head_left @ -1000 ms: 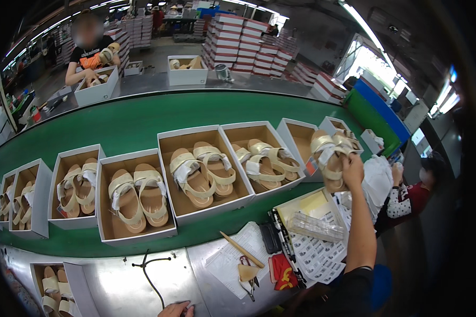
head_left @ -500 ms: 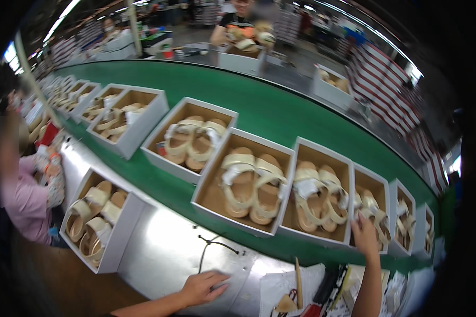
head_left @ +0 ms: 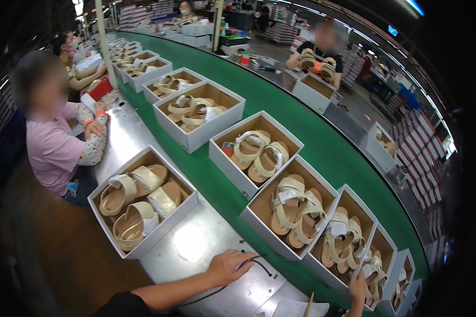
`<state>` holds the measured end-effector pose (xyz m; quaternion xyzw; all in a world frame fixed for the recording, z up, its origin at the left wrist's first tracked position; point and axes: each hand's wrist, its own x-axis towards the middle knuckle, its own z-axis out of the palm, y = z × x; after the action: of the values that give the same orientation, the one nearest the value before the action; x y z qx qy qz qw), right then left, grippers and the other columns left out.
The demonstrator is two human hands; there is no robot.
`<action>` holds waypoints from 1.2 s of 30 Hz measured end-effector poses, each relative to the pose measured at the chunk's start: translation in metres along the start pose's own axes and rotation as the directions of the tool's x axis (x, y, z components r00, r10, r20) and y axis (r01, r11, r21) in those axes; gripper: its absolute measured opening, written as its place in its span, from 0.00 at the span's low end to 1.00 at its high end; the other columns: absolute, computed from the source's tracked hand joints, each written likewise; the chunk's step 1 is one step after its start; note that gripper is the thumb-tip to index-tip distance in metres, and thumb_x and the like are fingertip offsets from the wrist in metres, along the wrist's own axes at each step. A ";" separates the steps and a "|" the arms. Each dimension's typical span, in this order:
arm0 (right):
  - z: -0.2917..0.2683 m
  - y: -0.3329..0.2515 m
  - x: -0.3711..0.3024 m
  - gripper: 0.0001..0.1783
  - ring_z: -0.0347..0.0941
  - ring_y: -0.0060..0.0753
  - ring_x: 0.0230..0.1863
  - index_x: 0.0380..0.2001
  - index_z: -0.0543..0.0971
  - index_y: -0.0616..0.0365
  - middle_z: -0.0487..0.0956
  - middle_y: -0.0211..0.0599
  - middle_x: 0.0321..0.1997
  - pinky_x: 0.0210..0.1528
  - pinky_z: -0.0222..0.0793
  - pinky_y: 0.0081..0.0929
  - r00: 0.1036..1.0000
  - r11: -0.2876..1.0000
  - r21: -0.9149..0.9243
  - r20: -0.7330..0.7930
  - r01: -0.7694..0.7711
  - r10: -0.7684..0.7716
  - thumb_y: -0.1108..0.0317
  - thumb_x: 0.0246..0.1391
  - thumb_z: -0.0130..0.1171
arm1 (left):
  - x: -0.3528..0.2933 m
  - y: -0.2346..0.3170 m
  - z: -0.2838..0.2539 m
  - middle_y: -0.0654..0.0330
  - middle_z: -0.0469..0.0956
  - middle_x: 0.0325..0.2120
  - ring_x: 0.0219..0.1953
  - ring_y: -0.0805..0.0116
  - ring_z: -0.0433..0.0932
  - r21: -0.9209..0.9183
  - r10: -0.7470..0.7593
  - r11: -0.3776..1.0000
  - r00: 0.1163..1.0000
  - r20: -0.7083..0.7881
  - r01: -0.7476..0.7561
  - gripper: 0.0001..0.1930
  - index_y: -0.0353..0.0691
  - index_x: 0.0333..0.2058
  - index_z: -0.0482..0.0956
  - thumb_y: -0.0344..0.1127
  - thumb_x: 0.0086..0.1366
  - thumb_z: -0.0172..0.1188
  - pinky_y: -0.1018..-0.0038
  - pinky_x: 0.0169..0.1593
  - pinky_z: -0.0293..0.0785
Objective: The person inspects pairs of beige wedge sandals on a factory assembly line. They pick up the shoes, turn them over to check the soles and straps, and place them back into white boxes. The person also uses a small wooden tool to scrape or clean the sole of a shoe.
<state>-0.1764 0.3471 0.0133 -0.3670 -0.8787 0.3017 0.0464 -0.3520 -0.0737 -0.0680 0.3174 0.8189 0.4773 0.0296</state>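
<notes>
On the metal table, my left hand [head_left: 230,268] lies palm down beside a thin black cable [head_left: 262,264], fingers stretched out and holding nothing. At the lower right, my right hand [head_left: 357,287] grips the near rim of a white shoebox [head_left: 337,281], its fingers partly hidden by the box edge. Inside that box lies a pair of cream strap sandals [head_left: 341,245] with white paper in the straps. Another open shoebox [head_left: 166,224] stands on the table to the left, with a pair of cream sandals [head_left: 137,203] in it.
Several open shoeboxes with sandals line the green conveyor belt [head_left: 259,100]. A person in pink [head_left: 50,153] sits at the left. Across the belt a person [head_left: 322,53] holds two sandals above a box. A pointed wooden stick [head_left: 309,305] and papers lie at the bottom edge.
The view has swung left, so the boxes appear further right and lower. My right hand stays at the boxes' near rims; my left is still on the table. The person across has raised the sandals.
</notes>
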 end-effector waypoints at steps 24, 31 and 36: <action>0.116 -0.213 0.071 0.24 0.78 0.63 0.44 0.41 0.79 0.64 0.82 0.58 0.37 0.49 0.71 0.52 0.956 0.954 0.062 0.001 0.292 -0.292 0.51 0.63 0.51 | -0.002 -0.026 -0.011 0.65 0.83 0.24 0.19 0.68 0.78 0.039 -0.054 0.998 0.998 -0.025 0.055 0.17 0.44 0.41 0.86 0.44 0.54 0.71 0.73 0.27 0.75; 0.018 -0.137 0.071 0.33 0.81 0.54 0.39 0.30 0.84 0.63 0.84 0.53 0.32 0.42 0.75 0.48 0.984 0.942 -0.328 -0.176 -0.076 0.019 0.40 0.62 0.49 | -0.001 -0.023 -0.005 0.64 0.82 0.23 0.18 0.67 0.76 0.007 -0.096 0.995 0.995 -0.012 0.096 0.16 0.40 0.40 0.86 0.42 0.54 0.71 0.73 0.26 0.73; 0.057 -0.154 0.075 0.34 0.82 0.51 0.40 0.31 0.83 0.67 0.83 0.55 0.34 0.45 0.76 0.45 0.998 0.931 -0.361 0.029 -0.045 0.059 0.41 0.61 0.49 | -0.002 -0.028 -0.009 0.64 0.82 0.22 0.20 0.66 0.78 0.035 -0.029 0.999 0.998 -0.064 0.031 0.15 0.38 0.38 0.85 0.40 0.54 0.70 0.72 0.27 0.74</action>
<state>-0.3432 0.2848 0.0437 -0.3864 -0.9098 0.1440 -0.0471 -0.3674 -0.0909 -0.0856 0.2901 0.8326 0.4718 0.0048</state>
